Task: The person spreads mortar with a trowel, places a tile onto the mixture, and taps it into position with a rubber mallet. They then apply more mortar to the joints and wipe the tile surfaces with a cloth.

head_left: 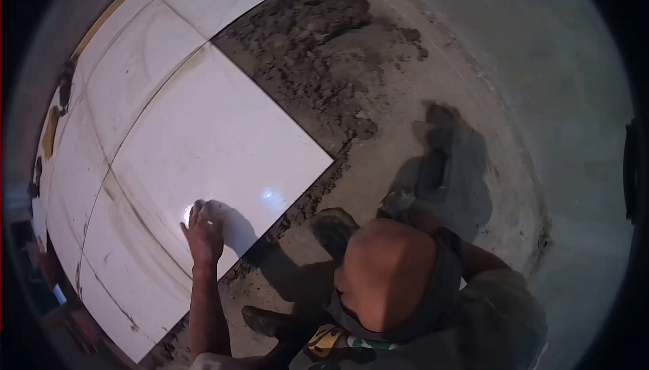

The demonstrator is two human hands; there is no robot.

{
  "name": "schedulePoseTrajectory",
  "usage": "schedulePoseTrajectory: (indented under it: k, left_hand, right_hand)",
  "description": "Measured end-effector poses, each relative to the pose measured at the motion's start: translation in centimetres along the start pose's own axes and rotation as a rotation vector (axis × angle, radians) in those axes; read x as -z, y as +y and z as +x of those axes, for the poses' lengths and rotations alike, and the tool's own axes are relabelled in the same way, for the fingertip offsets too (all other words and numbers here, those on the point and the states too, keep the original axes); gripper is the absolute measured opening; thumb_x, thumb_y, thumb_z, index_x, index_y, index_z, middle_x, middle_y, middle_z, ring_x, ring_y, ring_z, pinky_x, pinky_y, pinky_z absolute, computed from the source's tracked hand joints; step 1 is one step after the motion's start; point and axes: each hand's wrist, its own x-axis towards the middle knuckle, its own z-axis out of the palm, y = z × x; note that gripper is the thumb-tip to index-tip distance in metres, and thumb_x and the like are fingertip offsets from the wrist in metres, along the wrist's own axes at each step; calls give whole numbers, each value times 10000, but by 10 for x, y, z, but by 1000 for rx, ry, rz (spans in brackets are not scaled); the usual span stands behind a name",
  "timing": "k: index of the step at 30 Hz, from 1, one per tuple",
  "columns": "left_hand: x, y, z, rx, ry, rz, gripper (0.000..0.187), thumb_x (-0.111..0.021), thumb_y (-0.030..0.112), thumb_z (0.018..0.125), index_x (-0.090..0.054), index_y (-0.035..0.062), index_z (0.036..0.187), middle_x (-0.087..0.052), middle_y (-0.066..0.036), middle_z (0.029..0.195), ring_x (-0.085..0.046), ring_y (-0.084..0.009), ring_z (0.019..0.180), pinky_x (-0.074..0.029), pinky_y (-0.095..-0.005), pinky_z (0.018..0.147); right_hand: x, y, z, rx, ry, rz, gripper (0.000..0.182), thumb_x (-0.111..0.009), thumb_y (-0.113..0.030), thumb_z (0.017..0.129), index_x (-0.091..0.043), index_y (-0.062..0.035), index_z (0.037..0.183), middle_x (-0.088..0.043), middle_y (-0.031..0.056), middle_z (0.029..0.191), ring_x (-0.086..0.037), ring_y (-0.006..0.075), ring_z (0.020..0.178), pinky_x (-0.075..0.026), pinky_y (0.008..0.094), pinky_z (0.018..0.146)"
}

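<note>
My left hand (203, 231) rests on the near corner of a large white floor tile (209, 133), fingers bent and pressing down on the glossy surface, with nothing seen in it. A bright glare spot sits just beside the fingers. My right hand (400, 202) shows only in part beyond my bent knee (385, 279), low over the concrete floor. It is close to a dark tool (434, 167) that lies on the floor in shadow. Whether the hand grips that tool is hidden.
More white tiles (135, 65) lie to the left and behind, with dark joints between them. A rough bed of dark mortar (304, 38) borders the tile's right edge. Bare grey concrete (527, 99) spreads to the right. My shoe (263, 320) is near the tile's edge.
</note>
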Motion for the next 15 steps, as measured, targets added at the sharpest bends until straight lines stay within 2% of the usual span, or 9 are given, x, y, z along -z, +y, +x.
schedulePoseTrajectory:
  k: [2,3,5,7,8,9,12,14,15]
  left_hand:
    - [-2,-2,2,38,-51,7,450,-591,269,892,-526,87,1298,-445,-133,1417,-356,-309,1353,-162,-621,1097]
    - [-7,-6,5,26,-22,4,445,-590,270,893,-531,93,1296,-451,-135,1410,-359,-306,1352,-162,-622,1096]
    - [-11,-7,6,40,13,8,440,-589,271,893,-536,99,1295,-457,-137,1404,-363,-303,1350,-162,-622,1096]
    - [-6,-1,7,14,-43,4,426,-593,261,890,-545,103,1283,-465,-143,1394,-375,-299,1342,-168,-617,1096]
    - [-8,-2,10,-2,-92,-31,418,-592,258,891,-547,95,1273,-464,-147,1394,-387,-296,1333,-179,-609,1095]
    - [-21,-9,5,-82,54,-25,412,-592,259,893,-547,91,1266,-457,-147,1399,-384,-298,1334,-183,-603,1098]
    - [-8,10,5,-55,16,-40,448,-575,309,903,-535,80,1286,-439,-169,1413,-349,-307,1358,-166,-588,1111]
    - [-4,8,5,-43,60,-54,455,-583,312,901,-534,79,1288,-446,-171,1409,-363,-312,1351,-171,-606,1102]
    - [-4,8,6,-43,83,-56,461,-590,314,899,-534,78,1291,-453,-174,1405,-377,-317,1343,-175,-624,1092]
  right_hand:
    - [-12,26,-24,13,105,51,424,-461,-330,930,-548,-79,1260,-534,174,1309,-501,339,1220,-376,450,1034]
    - [47,-12,-73,104,170,-116,332,-630,-276,833,-642,-71,1093,-649,141,1085,-616,333,1014,-483,437,864]
    - [93,-11,-77,-64,37,-138,464,-588,-348,852,-563,-90,1237,-592,170,1196,-548,347,1144,-426,455,973]
    - [109,-9,-76,-129,718,220,365,-644,-316,817,-611,-20,1028,-623,199,1012,-578,393,1002,-452,471,867]
    - [104,15,-54,-86,989,115,388,-640,-322,823,-596,2,1033,-622,209,993,-582,384,986,-455,469,852]
    - [101,38,-30,-39,1267,17,412,-636,-327,829,-582,24,1037,-622,219,973,-587,375,969,-458,467,837]
    - [132,38,-19,-178,1102,246,420,-652,-313,824,-567,48,1021,-624,208,938,-593,338,935,-462,455,812]
    - [147,36,-24,-251,426,1243,463,-667,-306,815,-562,60,1079,-621,210,1019,-594,347,983,-455,453,852]
    - [149,40,-21,-242,412,1232,463,-667,-306,815,-562,60,1079,-621,210,1019,-594,347,983,-455,453,852]
